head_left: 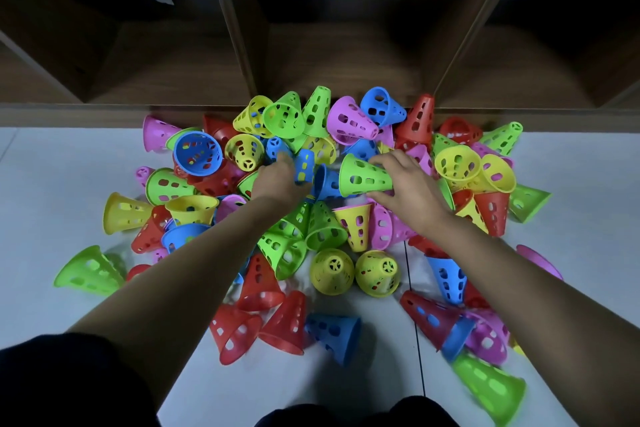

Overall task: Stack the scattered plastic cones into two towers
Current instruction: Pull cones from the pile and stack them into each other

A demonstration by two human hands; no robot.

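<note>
A pale floor (pixel 52 184) lies before a wooden shelf unit (pixel 329 55), with the cones (pixel 332 270) heaped just in front of it. No tower stands yet: the left grip (pixel 277 180) clasps a blue cone (pixel 304 166) and the right grip (pixel 412 184) a green cone (pixel 363 177), so nearly all the stacking looks left to do

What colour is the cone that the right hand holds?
The cone in the right hand is light green; the head view shows it.

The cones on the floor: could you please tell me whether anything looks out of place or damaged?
The cones lie in a jumbled heap on the floor by the shelf, most tipped over, no tower standing. None looks broken. The left hand grips a blue cone, the right hand a green cone.
</note>
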